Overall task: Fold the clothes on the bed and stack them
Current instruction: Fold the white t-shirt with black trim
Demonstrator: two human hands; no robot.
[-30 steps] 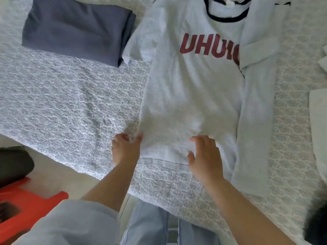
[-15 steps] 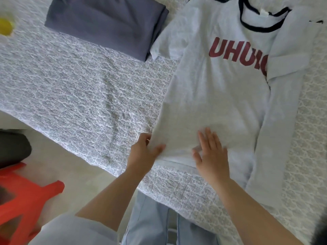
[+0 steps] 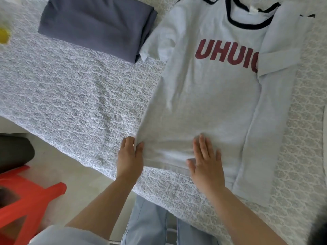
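Observation:
A light grey T-shirt (image 3: 203, 96) with dark red letters and a dark collar lies face up on the bed, its right side and sleeve folded in over the front. My left hand (image 3: 130, 157) pinches the shirt's lower left corner at the hem, thumb on top of the cloth. Flat on the hem to the right lies my right hand (image 3: 206, 162), fingers straight and spread, pressing the fabric down. A folded dark blue-grey garment (image 3: 95, 25) sits at the back left of the bed, close to the shirt's left sleeve.
The bed (image 3: 70, 96) has a white cover with a grey floral pattern; its near edge runs diagonally past my hands. A red plastic stool (image 3: 19, 197) stands on the floor at lower left. A yellow object (image 3: 3, 35) shows at the far left edge.
The view shifted left, so the shirt sits further right in frame. My right hand opened flat on the hem. My left hand closed its pinch on the lower left corner.

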